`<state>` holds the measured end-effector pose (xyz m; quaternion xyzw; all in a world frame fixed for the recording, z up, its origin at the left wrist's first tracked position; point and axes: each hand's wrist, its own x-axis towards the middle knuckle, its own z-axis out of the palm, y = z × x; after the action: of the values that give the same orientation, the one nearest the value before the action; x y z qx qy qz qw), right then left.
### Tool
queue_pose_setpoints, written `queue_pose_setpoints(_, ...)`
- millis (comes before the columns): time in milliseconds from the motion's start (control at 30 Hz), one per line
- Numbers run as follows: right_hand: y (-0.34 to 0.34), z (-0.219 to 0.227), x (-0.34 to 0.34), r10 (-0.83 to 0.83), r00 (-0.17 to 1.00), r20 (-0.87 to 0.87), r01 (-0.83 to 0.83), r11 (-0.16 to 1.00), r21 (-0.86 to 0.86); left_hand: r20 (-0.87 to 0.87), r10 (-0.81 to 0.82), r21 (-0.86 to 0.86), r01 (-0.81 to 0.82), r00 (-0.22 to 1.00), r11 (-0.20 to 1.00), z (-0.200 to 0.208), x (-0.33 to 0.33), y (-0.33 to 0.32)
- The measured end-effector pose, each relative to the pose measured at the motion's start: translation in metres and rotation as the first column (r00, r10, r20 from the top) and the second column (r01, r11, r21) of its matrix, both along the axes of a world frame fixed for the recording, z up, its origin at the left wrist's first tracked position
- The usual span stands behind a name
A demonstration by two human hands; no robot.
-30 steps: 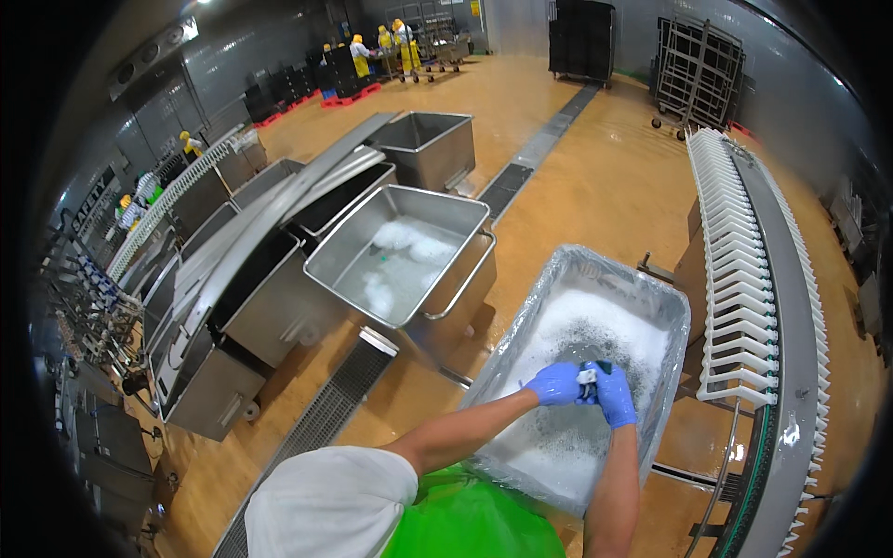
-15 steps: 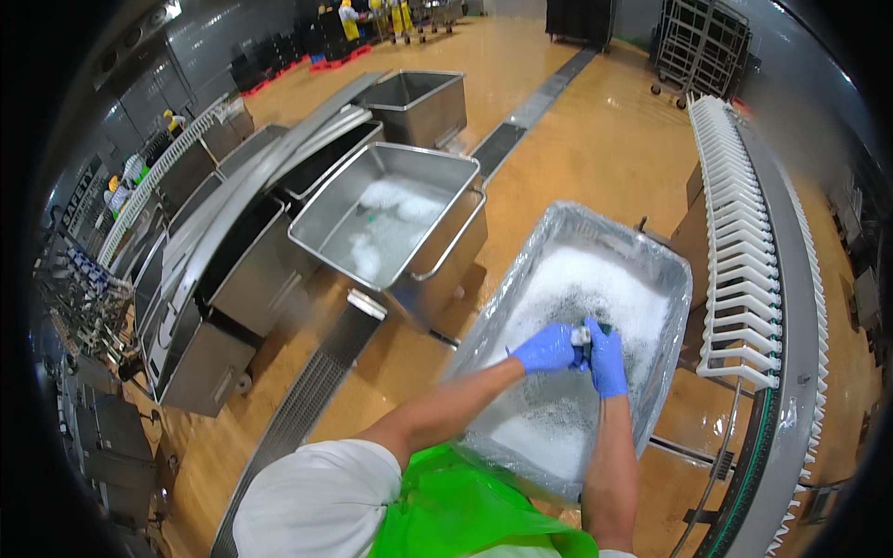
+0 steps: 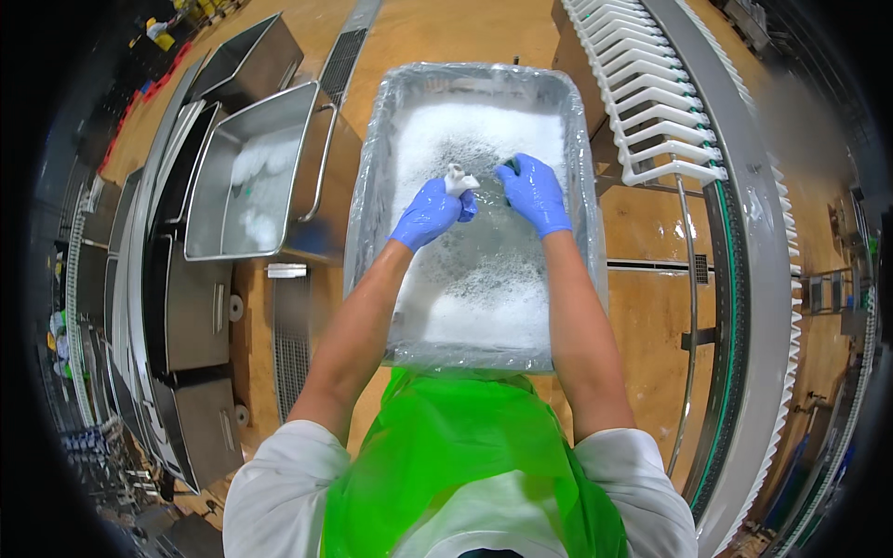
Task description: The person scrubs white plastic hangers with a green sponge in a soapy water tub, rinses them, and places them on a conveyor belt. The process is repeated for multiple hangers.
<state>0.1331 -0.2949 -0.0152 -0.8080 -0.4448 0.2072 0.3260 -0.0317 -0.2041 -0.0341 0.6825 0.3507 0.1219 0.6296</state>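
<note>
My left hand [image 3: 428, 216], in a wet blue glove, is closed round a small white fitting [image 3: 459, 179] of irregular shape; foam on it makes its kind hard to tell. My right hand [image 3: 538, 195], gloved alike, has its fingers bent round a dark green scouring pad [image 3: 511, 165], mostly covered by the fingers. The hands are apart, both above a deep grey tub [image 3: 361, 209] lined with clear plastic. White suds [image 3: 479, 321] and cloudy water fill the tub beneath them.
Left of the tub stands a steel bin [image 3: 310, 121] with foamy water, beside more steel bins [image 3: 200, 321]. A curved conveyor [image 3: 662, 121] with white slats runs along the right. A floor drain grate [image 3: 292, 344] lies between bins and tub.
My hands were together over the suds and have since parted, the left with the white fitting, the right with the pad. The view has turned, bringing the tub to the middle.
</note>
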Motion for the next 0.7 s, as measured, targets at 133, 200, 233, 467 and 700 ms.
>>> queue_pose_setpoints(133,-0.005,-0.052,-0.001,0.054,0.952,0.302,0.056,0.937,-0.344,-0.107,-0.096,0.297,0.124,0.99,0.947,-0.062,-0.005,0.019)
queue_pose_setpoints(200,-0.005,-0.084,-0.013,0.337,0.911,0.237,-0.206,0.871,-0.445,-0.362,-0.094,0.402,0.247,0.927,0.882,-0.086,-0.001,0.017)
queue_pose_setpoints(233,-0.003,-0.082,-0.017,0.475,0.859,0.191,-0.335,0.804,-0.491,-0.482,-0.07,0.437,0.308,0.874,0.845,-0.085,-0.003,0.013)
queue_pose_setpoints(467,-0.004,-0.005,-0.014,0.176,0.864,-0.471,-0.04,0.958,0.285,-0.257,-0.199,0.405,0.293,0.946,0.866,-0.026,0.003,0.011)
queue_pose_setpoints(700,0.008,0.026,-0.025,0.073,0.82,-0.568,0.089,0.964,0.252,-0.143,-0.116,0.507,0.173,0.983,0.844,0.028,0.006,-0.003)
